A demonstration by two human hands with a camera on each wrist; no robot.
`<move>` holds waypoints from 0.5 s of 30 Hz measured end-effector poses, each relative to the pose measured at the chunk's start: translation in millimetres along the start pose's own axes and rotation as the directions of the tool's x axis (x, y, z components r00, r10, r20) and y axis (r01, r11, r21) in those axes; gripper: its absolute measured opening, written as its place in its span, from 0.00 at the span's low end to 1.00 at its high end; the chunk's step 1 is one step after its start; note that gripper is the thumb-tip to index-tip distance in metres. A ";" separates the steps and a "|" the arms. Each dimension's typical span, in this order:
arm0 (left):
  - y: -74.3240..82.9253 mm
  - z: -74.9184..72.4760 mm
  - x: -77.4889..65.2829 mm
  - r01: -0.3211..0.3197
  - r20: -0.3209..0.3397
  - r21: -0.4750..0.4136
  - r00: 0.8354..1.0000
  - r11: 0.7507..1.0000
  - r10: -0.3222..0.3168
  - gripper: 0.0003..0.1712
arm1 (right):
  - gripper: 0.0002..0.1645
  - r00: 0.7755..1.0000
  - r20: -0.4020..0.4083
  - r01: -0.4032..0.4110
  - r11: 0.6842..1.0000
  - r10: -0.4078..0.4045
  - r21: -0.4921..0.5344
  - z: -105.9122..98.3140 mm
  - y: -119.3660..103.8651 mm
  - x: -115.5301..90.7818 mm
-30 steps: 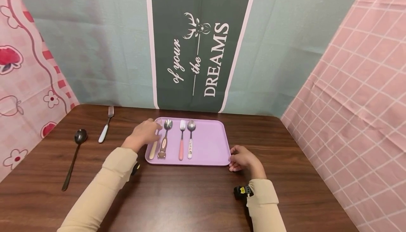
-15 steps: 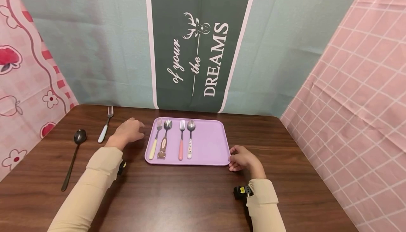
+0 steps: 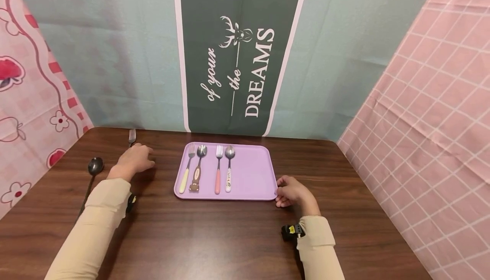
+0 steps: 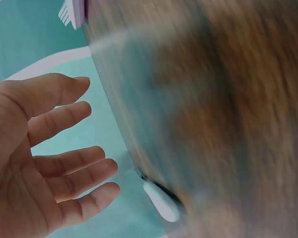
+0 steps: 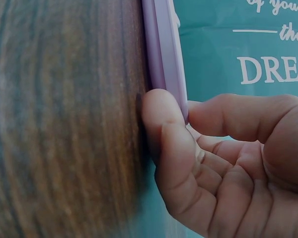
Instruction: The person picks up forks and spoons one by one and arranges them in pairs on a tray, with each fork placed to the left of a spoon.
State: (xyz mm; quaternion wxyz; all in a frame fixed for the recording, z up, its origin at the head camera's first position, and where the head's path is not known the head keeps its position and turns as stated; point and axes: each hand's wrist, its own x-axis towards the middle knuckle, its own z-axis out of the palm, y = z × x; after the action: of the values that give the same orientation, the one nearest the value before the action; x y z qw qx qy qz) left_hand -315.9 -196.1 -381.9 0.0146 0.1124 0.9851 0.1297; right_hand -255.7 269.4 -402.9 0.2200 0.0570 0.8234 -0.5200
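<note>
My left hand [image 3: 133, 160] is in the air with its fingers apart and holds nothing. It is over the fork with a pale handle [image 3: 132, 136], so only the tines show in the head view; the handle [image 4: 161, 202] appears in the left wrist view. With thumb and fingers, my right hand [image 3: 292, 191] pinches the near right corner of the purple tray [image 3: 254, 169]. On the tray lie a yellow-handled fork [image 3: 185, 180], a brown bear-handled spoon [image 3: 196, 173], a pink-handled fork [image 3: 217, 180] and a spoon with a patterned white handle [image 3: 228, 178].
A long dark spoon [image 3: 95, 166] lies at the left on the brown wooden table [image 3: 214, 237], its handle partly behind the left sleeve. A cloth [image 3: 153, 58] with a printed panel hangs behind the table. A pink checked cloth [image 3: 432, 101] hangs at the right.
My left hand has moved left, away from the tray's cutlery and over the pale-handled fork. The right hand has stayed at the tray's corner.
</note>
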 end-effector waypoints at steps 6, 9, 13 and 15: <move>-13.4 -1.4 -4.2 0.034 0.015 -0.005 0.999 0.999 -0.034 0.26 | 0.15 1.000 -0.011 -0.001 1.000 0.001 -0.001 0.6 0.8 1.8; -18.1 -2.2 -6.8 0.052 0.017 -0.013 0.998 0.999 -0.052 0.26 | 0.15 1.000 -0.005 0.007 1.000 -0.007 0.003 1.2 1.8 2.9; -24.5 -4.2 -9.8 0.083 0.025 -0.031 0.996 0.996 -0.082 0.25 | 0.15 1.000 -0.005 0.015 1.000 -0.015 0.007 2.4 3.1 4.1; -28.5 -5.8 -10.9 0.099 0.036 -0.037 0.995 0.994 -0.098 0.24 | 0.15 1.000 -0.004 0.019 1.000 -0.019 0.003 3.2 2.6 3.5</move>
State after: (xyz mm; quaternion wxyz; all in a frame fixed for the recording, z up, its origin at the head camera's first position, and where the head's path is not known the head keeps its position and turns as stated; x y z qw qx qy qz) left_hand -311.8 -226.8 -383.7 0.0400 0.0654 0.9863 0.1458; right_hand -257.0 267.3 -407.7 0.2130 0.0505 0.8235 -0.5234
